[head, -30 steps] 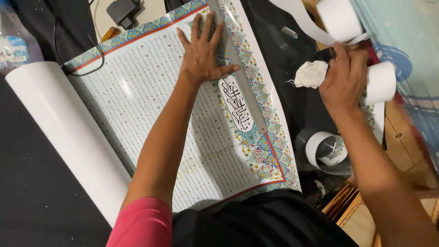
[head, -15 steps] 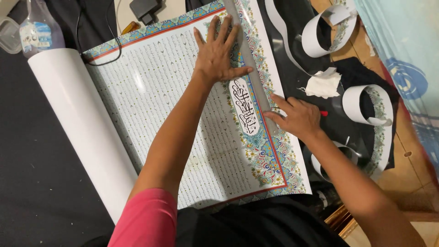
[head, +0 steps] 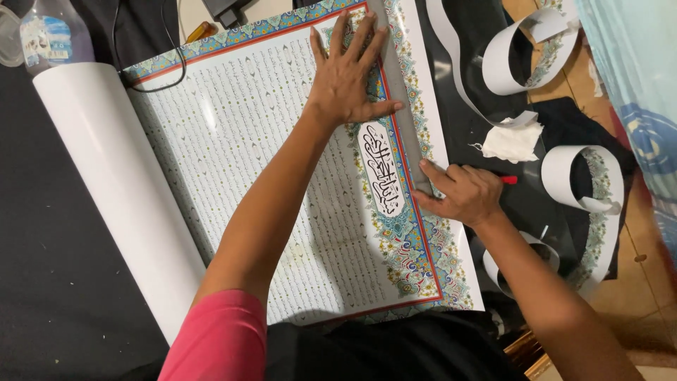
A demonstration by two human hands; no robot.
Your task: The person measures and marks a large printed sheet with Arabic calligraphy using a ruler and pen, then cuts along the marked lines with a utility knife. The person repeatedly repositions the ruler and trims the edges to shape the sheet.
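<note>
Paper lay in a white roll (head: 106,183) along the left edge of the large printed sheet (head: 268,190), which spread flat across the dark work surface (head: 49,282), with a plastic bottle (head: 53,35) standing just past the roll's far end. The sheet carried dense small script inside an ornate blue and red border.

Near the sheet's right border, a long grey straightedge (head: 402,106) ran along the red margin line. The left hand (head: 349,74) pressed flat on the far part of it, fingers spread wide apart and thumb stretched out to the straightedge's edge. Closer in, the right hand (head: 462,194) sat at the straightedge's near end, fingers curled together around a small red-tipped tool (head: 508,180), probably a cutter, though its blade could not be seen.

To do this well, it seemed the left hand needed to bear down evenly so the straightedge would not creep off the margin line, while the tool ran tight against its edge.

Further right, curled offcut strips (head: 522,56) and a crumpled white cloth (head: 511,141) lay on the dark surface, apart from the sheet.
</note>
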